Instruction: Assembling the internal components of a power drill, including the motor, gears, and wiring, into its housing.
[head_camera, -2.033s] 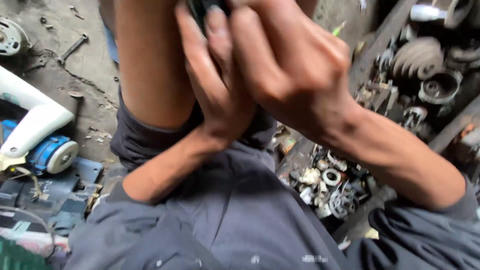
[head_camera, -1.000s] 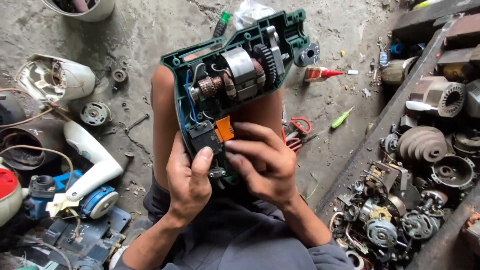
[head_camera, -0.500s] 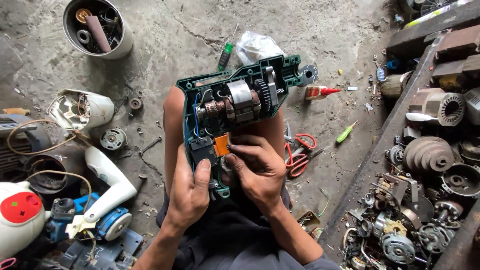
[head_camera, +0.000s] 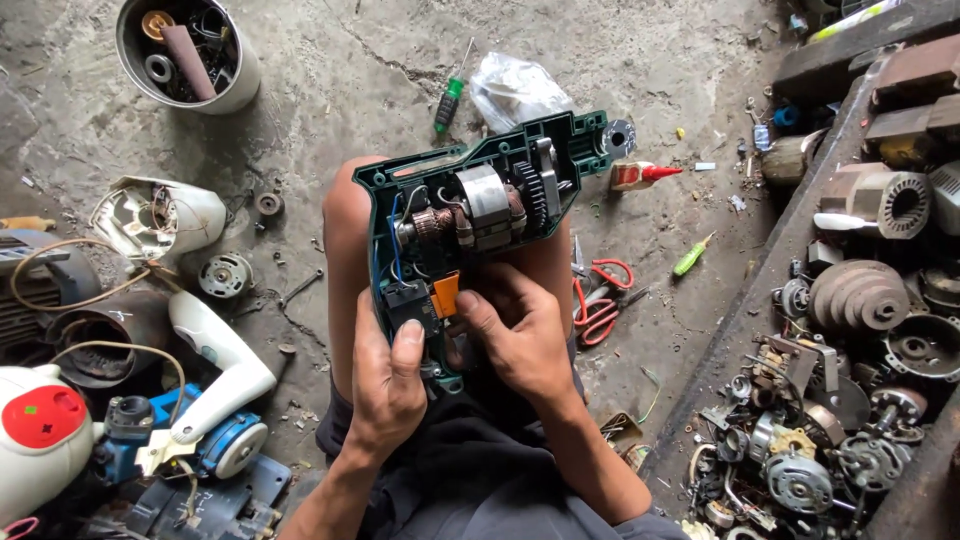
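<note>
A person sits on a concrete floor (head_camera: 330, 90) with an opened green drill (head_camera: 470, 230) resting across their knees. One half of the shell is off, so the motor, a gear and blue wiring lie bare — the opening-up looks done, while the work around the orange trigger switch (head_camera: 446, 294) looks unfinished, and the other shell half is not fitted.

The left hand (head_camera: 388, 385) is clamped round the drill's handle, thumb pressed on the black switch block. The right hand (head_camera: 520, 340) is closed on the handle beside it, fingertips curled in at the orange switch.

Whether those fingertips pinch a wire or a small part cannot be told — the hand hides them. The handle's lower end is covered too. Loose around: a screwdriver (head_camera: 450, 100), red-handled pliers (head_camera: 600, 295), a glue bottle (head_camera: 640, 174), a white tub (head_camera: 190, 55) of parts. The heap of motor parts (head_camera: 850, 400) at right is too jumbled to sort out.
</note>
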